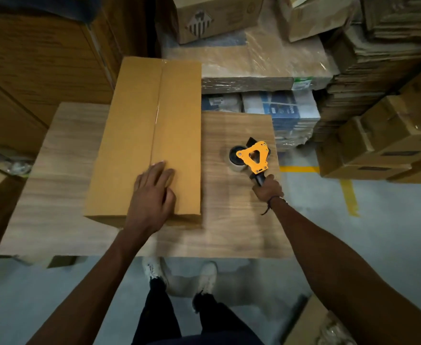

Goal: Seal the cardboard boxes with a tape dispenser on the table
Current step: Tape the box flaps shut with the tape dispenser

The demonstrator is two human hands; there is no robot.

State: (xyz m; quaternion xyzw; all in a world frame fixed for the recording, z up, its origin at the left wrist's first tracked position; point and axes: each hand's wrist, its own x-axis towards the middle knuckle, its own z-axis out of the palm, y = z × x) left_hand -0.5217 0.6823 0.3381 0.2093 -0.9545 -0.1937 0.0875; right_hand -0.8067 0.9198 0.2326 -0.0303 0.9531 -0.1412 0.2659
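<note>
Tape dispenser (251, 156) apparently on table, right hand's (267, 188) grip wrapping its handle; left hand (152, 195) flat on box (152, 135).

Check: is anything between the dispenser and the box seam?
Nothing visible. The dispenser, held by the right hand, sits right of the box; only bare table between. The left hand covers the seam's near end.

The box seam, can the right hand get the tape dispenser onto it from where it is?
Probably yes: the right hand holds the tape dispenser just beside the box, nothing between.
</note>
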